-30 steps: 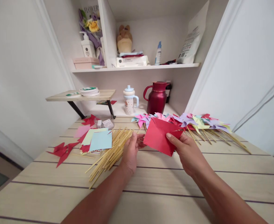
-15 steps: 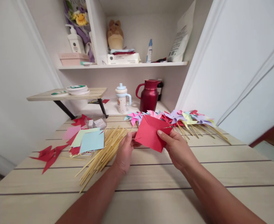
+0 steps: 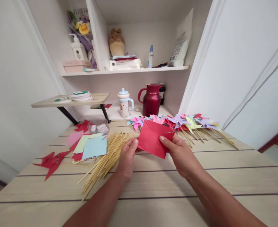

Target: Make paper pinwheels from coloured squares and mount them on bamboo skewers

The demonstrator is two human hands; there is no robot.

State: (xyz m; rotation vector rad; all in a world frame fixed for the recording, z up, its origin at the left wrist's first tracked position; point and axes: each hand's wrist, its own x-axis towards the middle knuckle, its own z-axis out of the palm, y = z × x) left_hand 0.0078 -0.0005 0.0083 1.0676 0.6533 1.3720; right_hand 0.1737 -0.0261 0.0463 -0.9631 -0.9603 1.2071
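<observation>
A square of red paper (image 3: 151, 138) with slits running in from its corners is held up above the table. My right hand (image 3: 180, 154) pinches its right side, the thumb lying on the front and the fingers behind. At the left edge, my left hand (image 3: 128, 157) has its thumb and fingers closed on the paper; its fingertips are partly hidden behind the sheet. Beside my left hand lies a loose bundle of thin wooden sticks (image 3: 105, 160). Beyond the red paper rests a row of finished paper pinwheels (image 3: 179, 121) on sticks.
Light blue paper (image 3: 95, 147) tops a stack of coloured sheets on the left. Red cut paper (image 3: 52, 160) lies nearby. Small plastic packets (image 3: 102, 128) sit behind. A small raised shelf (image 3: 46, 102), a cup (image 3: 124, 107) and a red jug (image 3: 151, 102) stand at the back.
The view has tilted up slightly, so everything sits a little lower. My left thumb has come closer to the paper's left edge; the right hand keeps its pinch.
</observation>
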